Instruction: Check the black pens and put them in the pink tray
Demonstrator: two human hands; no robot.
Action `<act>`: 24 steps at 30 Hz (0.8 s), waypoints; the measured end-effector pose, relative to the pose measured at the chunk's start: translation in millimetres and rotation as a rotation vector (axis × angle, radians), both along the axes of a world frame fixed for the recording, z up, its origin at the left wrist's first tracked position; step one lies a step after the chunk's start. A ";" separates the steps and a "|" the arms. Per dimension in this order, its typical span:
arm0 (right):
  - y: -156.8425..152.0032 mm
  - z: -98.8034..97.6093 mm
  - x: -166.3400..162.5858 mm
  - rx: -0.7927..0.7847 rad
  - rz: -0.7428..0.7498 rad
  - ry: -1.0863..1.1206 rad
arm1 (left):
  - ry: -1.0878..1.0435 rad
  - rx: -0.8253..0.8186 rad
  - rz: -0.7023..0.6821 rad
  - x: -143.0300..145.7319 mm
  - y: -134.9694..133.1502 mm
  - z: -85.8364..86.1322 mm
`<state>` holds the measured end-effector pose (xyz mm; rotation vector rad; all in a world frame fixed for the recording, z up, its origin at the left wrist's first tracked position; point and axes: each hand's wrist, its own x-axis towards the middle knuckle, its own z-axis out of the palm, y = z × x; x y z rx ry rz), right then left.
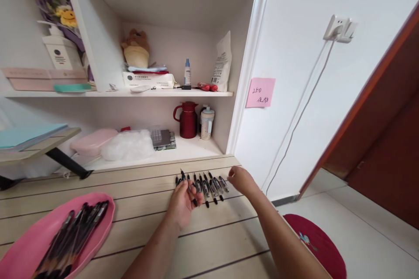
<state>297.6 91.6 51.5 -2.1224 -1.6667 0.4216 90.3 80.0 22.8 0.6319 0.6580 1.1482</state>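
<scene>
- White shelving point(157, 6) filled the back of the scene, its two lower compartments stocked with household things.
- White wall point(294, 61) ran beside it on the right, with a reddish-brown door point(386, 165) at the far edge.
- Wood-toned tabletop point(225, 235) with dark lines across it stretched in front of the shelving, under both forearms.
- Pink tray point(109, 213) with a wavy rim sat on the tabletop at the left, with a loose bundle of dark pens point(73, 235) lying lengthwise in it.
- Round red seat point(319, 248) stood below the tabletop's right edge, above the pale floor.
- Translucent plastic bag point(129, 146) lay crumpled on the bottom shelf, just beside a pink case point(94, 141).
- Left hand point(183, 205) had its thumb and fingers closed around one pen, over the left part of the row.
- Right hand point(244, 181) was near the row's right end, fingers curled in; whether it held anything could not be told.
- Dark red jug point(188, 122) stood upright on the bottom shelf, beside a pale cup point(207, 125).
- Pink note point(260, 92) with handwriting was stuck up to the right of the shelving.
- Row of black-and-clear pens point(214, 186) lay side by side on the tabletop between the hands, partly hidden by the left one.
- Held pen point(183, 175) leaned at a slant, one end showing beyond the fingers.
</scene>
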 end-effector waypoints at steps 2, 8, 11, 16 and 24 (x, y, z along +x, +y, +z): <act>1.4 -11.0 3.4 -0.008 -0.038 -0.032 | 0.014 -0.002 0.014 -0.8 0.2 -2.2; 1.9 -37.9 -6.7 -0.008 -0.010 -0.065 | 0.158 0.103 0.054 3.3 -0.2 -13.4; 1.1 -37.2 -3.2 -0.004 0.007 -0.037 | 0.263 0.170 0.062 4.1 -0.3 -15.9; -2.3 -16.4 12.0 0.019 0.044 0.046 | 0.443 0.263 -0.014 6.0 -1.6 -17.2; -0.2 4.5 -12.0 0.175 0.169 1.244 | 0.638 0.386 -0.130 13.7 -6.5 -26.1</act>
